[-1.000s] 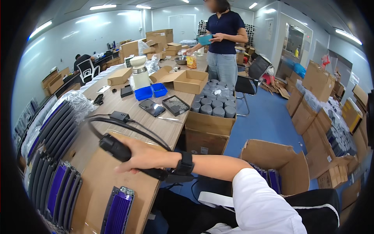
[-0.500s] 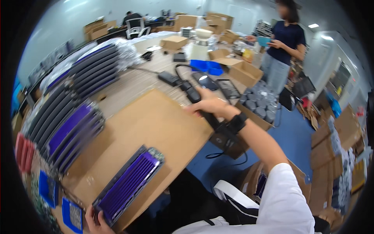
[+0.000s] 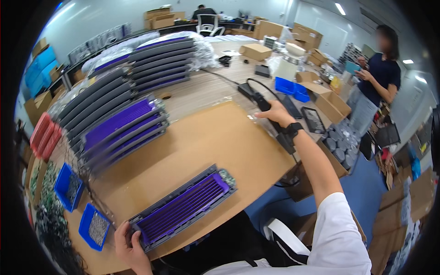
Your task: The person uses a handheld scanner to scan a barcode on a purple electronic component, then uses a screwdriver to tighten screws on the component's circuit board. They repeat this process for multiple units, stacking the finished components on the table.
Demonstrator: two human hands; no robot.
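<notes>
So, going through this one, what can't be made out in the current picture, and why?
All in the head view:
Underside of the purple panel: hidden, as it faces the cardboard.
Whether the left hand reaches under the panel's end: hidden by the panel itself.
Left forearm: cut off by the lower edge.
Middle of the black tool: covered by the right hand.
Pieces in the lower blue tray: too small to identify.

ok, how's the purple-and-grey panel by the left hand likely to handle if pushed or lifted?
Probably stiff: the panel looks ribbed lengthwise. Likely to slide rather than roll, since it's long and lies flat on the cardboard. The end away from the left hand may be fragile: small parts look exposed there.
</notes>
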